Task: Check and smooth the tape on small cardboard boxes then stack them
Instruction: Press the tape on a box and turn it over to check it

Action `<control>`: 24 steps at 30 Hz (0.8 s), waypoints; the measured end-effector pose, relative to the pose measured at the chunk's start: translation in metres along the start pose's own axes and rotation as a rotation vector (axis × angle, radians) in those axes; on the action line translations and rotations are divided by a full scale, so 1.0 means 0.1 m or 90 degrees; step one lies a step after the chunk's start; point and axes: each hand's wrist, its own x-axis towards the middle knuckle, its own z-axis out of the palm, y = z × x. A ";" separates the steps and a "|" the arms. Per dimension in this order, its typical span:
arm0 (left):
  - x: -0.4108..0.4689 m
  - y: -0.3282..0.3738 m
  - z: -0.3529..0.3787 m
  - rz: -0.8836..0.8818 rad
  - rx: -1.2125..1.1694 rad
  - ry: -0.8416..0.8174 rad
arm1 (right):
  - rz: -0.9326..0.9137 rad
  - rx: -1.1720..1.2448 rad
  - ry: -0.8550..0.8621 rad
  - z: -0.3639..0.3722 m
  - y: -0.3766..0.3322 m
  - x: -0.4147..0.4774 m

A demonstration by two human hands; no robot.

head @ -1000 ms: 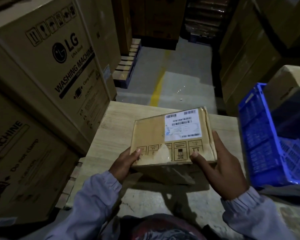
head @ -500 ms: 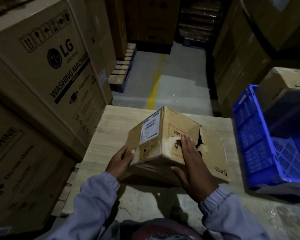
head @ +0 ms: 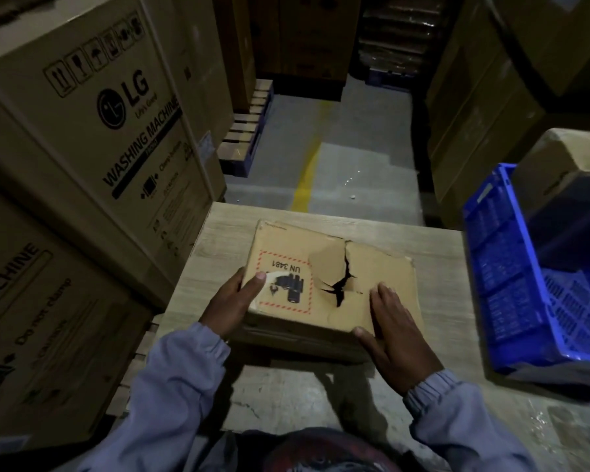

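A small brown cardboard box (head: 382,267) lies flat on the wooden table (head: 440,260). Its upward face carries a red-dashed UN 3481 battery label and a dark ragged tear near the middle. My left hand (head: 230,301) grips the box's near left corner, thumb on top by the label. My right hand (head: 394,330) rests on the top at the near right corner, fingers straight and flat, thumb at the front edge. No tape strip is plainly visible on this face.
A blue plastic crate (head: 511,284) stands at the table's right side with a cardboard box (head: 566,165) in it. Large washing machine cartons (head: 92,148) are stacked at the left. Beyond the table is a concrete aisle (head: 355,165) with a yellow line and pallets (head: 246,131).
The box was turned over from its shipping-label face to the torn UN 3481 face and laid flat on the table. My right hand slid to the near right corner.
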 end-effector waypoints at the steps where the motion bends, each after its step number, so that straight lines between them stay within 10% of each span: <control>1: 0.01 -0.02 -0.04 -0.008 -0.001 0.002 | 0.020 0.008 0.012 0.00 0.04 0.00; 11: 0.08 -0.37 -0.18 -0.101 -0.037 0.023 | 0.294 0.315 0.099 0.03 0.25 0.07; 24: 0.11 -0.51 -0.30 0.005 0.074 -0.104 | 0.374 0.502 0.221 -0.05 0.54 0.03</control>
